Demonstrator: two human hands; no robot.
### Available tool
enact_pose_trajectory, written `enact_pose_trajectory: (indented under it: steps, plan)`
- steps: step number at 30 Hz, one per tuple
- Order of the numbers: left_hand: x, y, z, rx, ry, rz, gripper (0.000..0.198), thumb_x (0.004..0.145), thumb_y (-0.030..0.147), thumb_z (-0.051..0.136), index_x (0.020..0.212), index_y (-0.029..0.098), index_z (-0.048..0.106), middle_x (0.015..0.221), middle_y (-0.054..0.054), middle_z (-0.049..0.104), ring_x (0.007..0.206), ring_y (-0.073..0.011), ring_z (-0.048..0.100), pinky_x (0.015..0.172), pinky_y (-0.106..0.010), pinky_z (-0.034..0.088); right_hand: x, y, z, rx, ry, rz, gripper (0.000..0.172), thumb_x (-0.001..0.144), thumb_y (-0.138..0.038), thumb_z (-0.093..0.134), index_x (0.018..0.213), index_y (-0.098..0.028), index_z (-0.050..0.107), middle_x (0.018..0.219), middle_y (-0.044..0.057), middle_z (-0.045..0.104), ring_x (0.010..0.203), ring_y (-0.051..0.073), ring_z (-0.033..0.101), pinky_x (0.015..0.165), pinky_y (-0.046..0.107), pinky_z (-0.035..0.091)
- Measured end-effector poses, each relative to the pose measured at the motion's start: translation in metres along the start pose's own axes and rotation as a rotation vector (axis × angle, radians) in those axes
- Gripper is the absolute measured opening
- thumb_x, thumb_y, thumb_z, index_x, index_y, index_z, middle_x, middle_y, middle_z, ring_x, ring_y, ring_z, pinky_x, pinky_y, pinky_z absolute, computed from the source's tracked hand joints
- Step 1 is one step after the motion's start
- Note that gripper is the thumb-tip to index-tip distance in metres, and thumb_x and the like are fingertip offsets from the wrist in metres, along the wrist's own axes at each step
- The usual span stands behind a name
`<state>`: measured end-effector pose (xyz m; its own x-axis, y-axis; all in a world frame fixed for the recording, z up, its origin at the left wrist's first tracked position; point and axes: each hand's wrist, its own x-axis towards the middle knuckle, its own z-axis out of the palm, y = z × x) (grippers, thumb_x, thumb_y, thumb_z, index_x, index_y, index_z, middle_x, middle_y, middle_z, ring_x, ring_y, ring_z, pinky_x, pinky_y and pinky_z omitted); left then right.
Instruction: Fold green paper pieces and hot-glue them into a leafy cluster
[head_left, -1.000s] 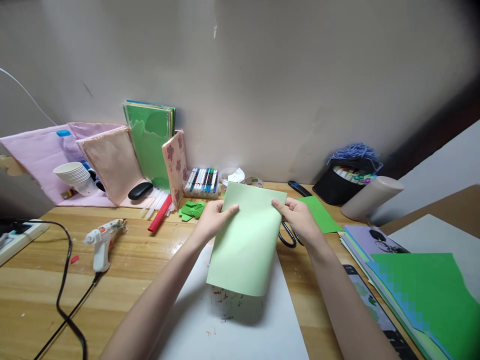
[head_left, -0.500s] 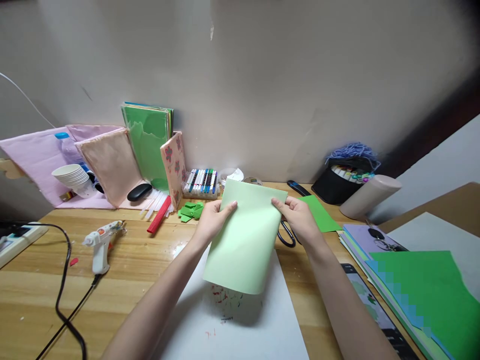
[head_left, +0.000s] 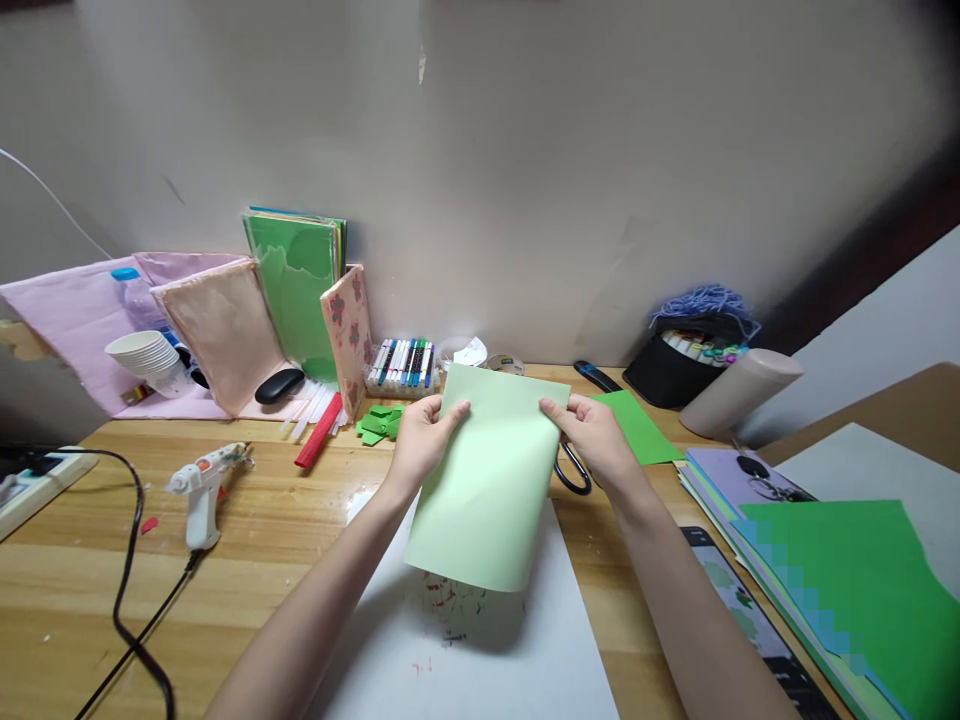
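Observation:
A pale green sheet of paper [head_left: 491, 480] is held up in front of me, its lower edge curling slightly. My left hand [head_left: 427, 435] pinches its upper left side, thumb on the front and fingers behind. On the upper right side, my right hand [head_left: 592, 430] grips the sheet the same way. Beneath it lies a white sheet [head_left: 525, 665] with red and dark marks on the table. Scissors [head_left: 574, 470] lie by my right hand, mostly hidden by the paper and hand. Green paper scraps [head_left: 380, 424] are left of my left hand.
A glue gun [head_left: 202, 490] with a black cord rests on the left. Boxed markers [head_left: 405, 365] and a red stick [head_left: 319, 430] lie at the back. Bright green paper [head_left: 637, 425], a phone [head_left: 750, 610] and stacked coloured paper [head_left: 855, 580] are at right.
The pale green sheet and both hands have shifted very slightly left. The grip is unchanged.

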<state>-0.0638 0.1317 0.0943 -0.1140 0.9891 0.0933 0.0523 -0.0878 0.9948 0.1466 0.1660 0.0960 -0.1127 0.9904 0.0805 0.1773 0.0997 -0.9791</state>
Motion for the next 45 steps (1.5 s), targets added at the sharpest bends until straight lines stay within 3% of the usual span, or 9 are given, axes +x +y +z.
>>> enact_pose_trajectory:
  steps: [11, 19, 26, 45]
  plan:
    - [-0.0018, 0.0013, 0.0004, -0.072, -0.042, -0.017, 0.036, 0.069, 0.044, 0.064, 0.083, 0.011, 0.064, 0.082, -0.006, 0.067, 0.067, -0.0159, 0.059, 0.058, -0.024, 0.045, 0.0002, 0.0, 0.0007, 0.049, -0.004, 0.018, 0.04, 0.066, -0.054, 0.065, 0.063, -0.016, 0.051, 0.056, -0.002, 0.053, 0.049, 0.01, 0.047, 0.048, 0.022, 0.037]
    - [-0.0032, 0.0075, -0.0012, -0.112, -0.081, -0.089, 0.039, 0.067, 0.047, 0.065, 0.082, 0.012, 0.064, 0.077, -0.005, 0.067, 0.066, -0.0169, 0.06, 0.058, -0.025, 0.045, 0.0006, 0.0021, -0.0003, 0.034, -0.023, 0.02, 0.041, 0.067, -0.055, 0.063, 0.062, -0.018, 0.046, 0.055, -0.003, 0.048, 0.048, 0.009, 0.043, 0.046, 0.022, 0.033]
    - [-0.0004, 0.0, -0.0018, -0.057, -0.057, -0.095, 0.042, 0.069, 0.054, 0.059, 0.073, 0.013, 0.06, 0.063, -0.001, 0.061, 0.06, -0.0152, 0.056, 0.054, -0.023, 0.042, -0.0005, -0.0016, 0.0013, 0.028, -0.025, 0.026, 0.042, 0.066, -0.056, 0.064, 0.06, -0.018, 0.045, 0.052, -0.005, 0.045, 0.046, 0.008, 0.039, 0.044, 0.021, 0.03]
    - [-0.001, 0.0028, -0.0022, -0.051, -0.074, -0.088, 0.04, 0.069, 0.053, 0.059, 0.074, 0.013, 0.059, 0.066, -0.002, 0.062, 0.062, -0.0165, 0.057, 0.056, -0.024, 0.042, -0.0012, -0.0037, 0.0021, 0.01, -0.023, 0.024, 0.042, 0.067, -0.055, 0.063, 0.062, -0.017, 0.048, 0.055, -0.003, 0.049, 0.048, 0.009, 0.043, 0.044, 0.021, 0.033]
